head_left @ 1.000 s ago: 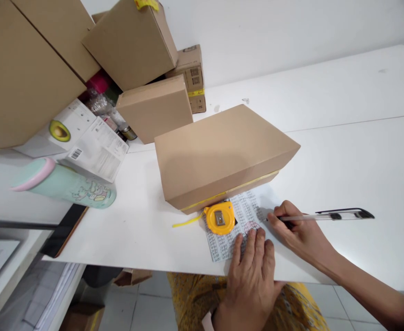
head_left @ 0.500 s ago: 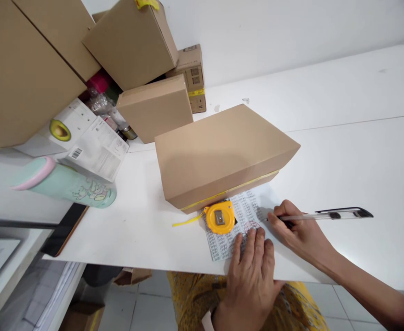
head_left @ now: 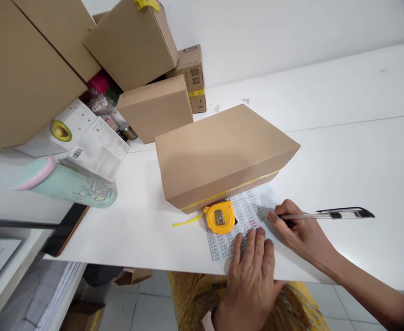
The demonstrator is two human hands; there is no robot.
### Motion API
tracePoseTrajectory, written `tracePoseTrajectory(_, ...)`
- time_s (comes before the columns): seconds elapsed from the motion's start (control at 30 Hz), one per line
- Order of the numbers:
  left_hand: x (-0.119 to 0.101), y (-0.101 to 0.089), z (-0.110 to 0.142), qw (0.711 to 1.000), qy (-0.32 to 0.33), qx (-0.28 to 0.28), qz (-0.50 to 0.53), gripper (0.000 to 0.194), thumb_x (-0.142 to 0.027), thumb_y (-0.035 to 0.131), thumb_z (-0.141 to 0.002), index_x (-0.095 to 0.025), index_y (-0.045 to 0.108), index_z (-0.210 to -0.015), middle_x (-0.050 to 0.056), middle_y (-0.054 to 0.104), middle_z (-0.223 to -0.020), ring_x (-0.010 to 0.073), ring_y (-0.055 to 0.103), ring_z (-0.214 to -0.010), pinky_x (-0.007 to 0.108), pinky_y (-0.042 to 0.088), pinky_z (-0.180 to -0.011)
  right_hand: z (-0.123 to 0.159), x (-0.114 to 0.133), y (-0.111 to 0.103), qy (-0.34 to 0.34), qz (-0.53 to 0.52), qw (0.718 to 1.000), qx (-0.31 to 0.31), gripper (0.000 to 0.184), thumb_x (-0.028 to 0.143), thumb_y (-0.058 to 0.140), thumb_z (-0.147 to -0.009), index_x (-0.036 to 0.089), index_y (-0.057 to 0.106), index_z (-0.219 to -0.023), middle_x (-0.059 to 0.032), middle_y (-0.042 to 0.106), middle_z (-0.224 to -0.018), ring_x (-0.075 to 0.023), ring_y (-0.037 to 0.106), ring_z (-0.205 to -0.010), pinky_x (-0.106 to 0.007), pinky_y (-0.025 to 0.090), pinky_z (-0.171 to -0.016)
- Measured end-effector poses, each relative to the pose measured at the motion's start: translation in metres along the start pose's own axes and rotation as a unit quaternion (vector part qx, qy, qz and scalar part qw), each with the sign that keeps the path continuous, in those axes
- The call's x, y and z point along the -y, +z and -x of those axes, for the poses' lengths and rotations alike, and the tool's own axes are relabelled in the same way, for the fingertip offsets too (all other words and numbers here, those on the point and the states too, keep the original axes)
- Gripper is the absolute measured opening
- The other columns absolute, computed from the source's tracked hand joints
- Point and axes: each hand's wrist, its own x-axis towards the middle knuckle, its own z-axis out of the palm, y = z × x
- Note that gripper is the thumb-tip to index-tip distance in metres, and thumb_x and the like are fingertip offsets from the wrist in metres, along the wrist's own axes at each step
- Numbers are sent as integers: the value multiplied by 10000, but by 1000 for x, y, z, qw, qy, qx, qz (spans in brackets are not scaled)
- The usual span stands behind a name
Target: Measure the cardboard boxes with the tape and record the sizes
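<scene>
My right hand (head_left: 296,232) grips a clear-barrelled pen (head_left: 326,215) with a black cap on its back end. The pen's tip meets a sheet of paper (head_left: 248,207) covered in rows of handwriting. Flat on the lower edge of that sheet lies my left hand (head_left: 252,276), fingers stretched out. A yellow tape measure (head_left: 219,217) rests on the paper's left part, its short yellow strap pointing left. Just behind is a closed cardboard box (head_left: 222,151) with yellow tape along its side; it stands against the paper's far edge and may cover part of it.
Several cardboard boxes (head_left: 133,46) are stacked at the back left. A mint-green bottle (head_left: 74,184) with a pink ring stands left, before a white box with an avocado picture (head_left: 60,131). A dark flat object (head_left: 65,232) lies at the white table's (head_left: 133,243) left edge.
The pen has tilted very slightly in my right hand. My left hand, the paper, the tape measure and the box stay where they were.
</scene>
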Motion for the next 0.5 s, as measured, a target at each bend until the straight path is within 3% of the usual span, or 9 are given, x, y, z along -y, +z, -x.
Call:
tracePoseTrajectory(0.17, 0, 1, 2, 1000, -4, 10, 8, 577, -518, 564, -979, -77, 597, -1349, 135, 522, -1533, 279, 389, -1485, 442, 312, -1212, -2, 0, 0, -22, -1, 1000, -6, 249, 358, 522, -965, 255, 476, -743, 31, 476, -590, -128, 429, -502, -268, 342, -457)
tracePoseTrajectory(0.5, 0, 1, 2, 1000, -4, 9, 19, 584, -515, 569, -978, -73, 590, -1359, 135, 524, -1532, 285, 375, -1492, 445, 279, -1229, -1, 0, -1, -4, -8, 1000, -13, 260, 384, 522, -973, 259, 467, -752, 40, 458, -583, -127, 410, -496, -267, 324, -452)
